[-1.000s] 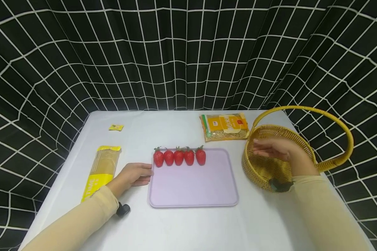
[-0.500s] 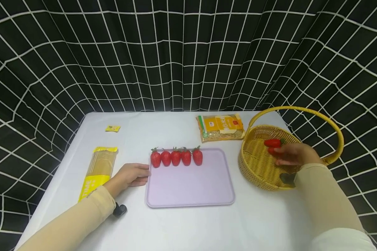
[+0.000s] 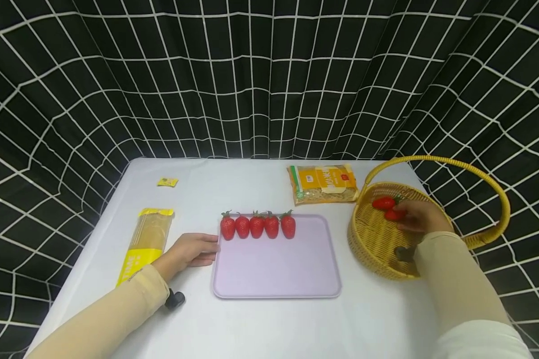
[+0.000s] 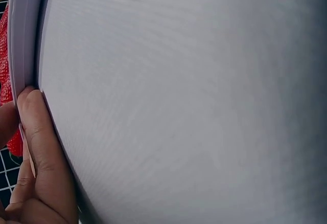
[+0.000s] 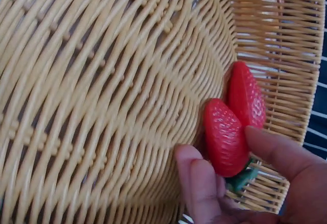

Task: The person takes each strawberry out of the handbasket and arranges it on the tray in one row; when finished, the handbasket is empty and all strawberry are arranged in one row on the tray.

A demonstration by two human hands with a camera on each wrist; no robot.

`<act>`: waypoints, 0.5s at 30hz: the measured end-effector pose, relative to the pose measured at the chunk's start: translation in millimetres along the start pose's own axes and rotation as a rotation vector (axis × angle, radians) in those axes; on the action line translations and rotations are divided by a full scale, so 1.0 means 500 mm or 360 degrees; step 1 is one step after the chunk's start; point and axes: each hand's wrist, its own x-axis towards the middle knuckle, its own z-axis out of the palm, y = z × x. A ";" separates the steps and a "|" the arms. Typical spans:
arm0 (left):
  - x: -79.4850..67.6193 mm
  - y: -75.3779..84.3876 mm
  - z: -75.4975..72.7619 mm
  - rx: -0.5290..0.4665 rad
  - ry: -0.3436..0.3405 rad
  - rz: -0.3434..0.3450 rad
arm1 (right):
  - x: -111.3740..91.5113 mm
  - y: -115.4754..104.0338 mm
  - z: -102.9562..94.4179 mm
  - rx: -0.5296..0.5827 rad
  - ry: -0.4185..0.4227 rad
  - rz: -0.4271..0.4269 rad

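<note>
My right hand (image 3: 417,215) is inside the yellow wicker basket (image 3: 368,252), pinching a red strawberry (image 5: 225,137) between thumb and fingers. A second strawberry (image 5: 247,95) lies right beside it against the basket wall. At the left edge of a pale purple tray (image 3: 276,271), my left hand (image 3: 192,250) grips the rim, with its thumb on the inner side and fingers outside and beneath, as the left wrist view shows. Several strawberries (image 3: 257,227) stand in a row along the tray's far edge, leaves pointing away from me.
An orange bag of dry food (image 3: 324,184) lies behind the tray, close to the basket. To the left are a long yellow-and-clear noodle pack (image 3: 145,244) and a small yellow packet (image 3: 167,182). The basket's tall handle (image 3: 480,177) arches over its right side.
From above the basket, my right hand has gone down into it and closed its fingers on a strawberry. The left hand stays at the tray's edge. The head view shifts slightly.
</note>
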 end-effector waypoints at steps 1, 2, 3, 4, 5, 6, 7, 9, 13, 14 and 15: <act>0.000 0.001 0.001 0.0002 0.0004 0.0001 | 0.004 -0.001 -0.003 -0.0011 -0.0035 -0.0007; 0.001 0.001 0.001 0.0002 0.0000 0.0004 | 0.007 -0.003 -0.007 -0.0003 -0.0061 0.0005; 0.001 0.001 0.002 -0.0005 0.0001 0.0005 | 0.008 -0.006 -0.012 -0.0011 -0.0097 0.0015; 0.001 0.001 0.002 -0.0010 0.0000 0.0006 | 0.008 -0.009 -0.016 -0.0024 -0.0132 0.0025; 0.001 0.001 0.002 -0.0016 -0.0001 0.0005 | 0.006 -0.012 -0.021 -0.0036 -0.0169 0.0020; 0.000 0.001 0.002 -0.0024 0.0006 -0.0001 | 0.000 -0.017 -0.023 -0.0048 -0.0167 0.0024; 0.001 0.001 0.003 -0.0027 0.0002 0.0000 | -0.010 -0.022 -0.026 -0.0052 -0.0144 0.0029; 0.001 0.002 0.003 -0.0028 -0.0001 -0.0004 | -0.036 -0.034 -0.026 -0.0149 -0.0162 -0.0028; 0.000 0.002 0.002 -0.0014 -0.0006 -0.0009 | -0.098 -0.055 0.011 -0.0396 -0.0289 -0.0227; 0.000 0.003 0.002 -0.0008 -0.0008 -0.0011 | -0.114 -0.058 0.029 -0.0475 -0.0341 -0.0307; 0.000 0.003 0.003 -0.0011 -0.0005 -0.0016 | -0.127 -0.059 0.051 -0.0533 -0.0384 -0.0374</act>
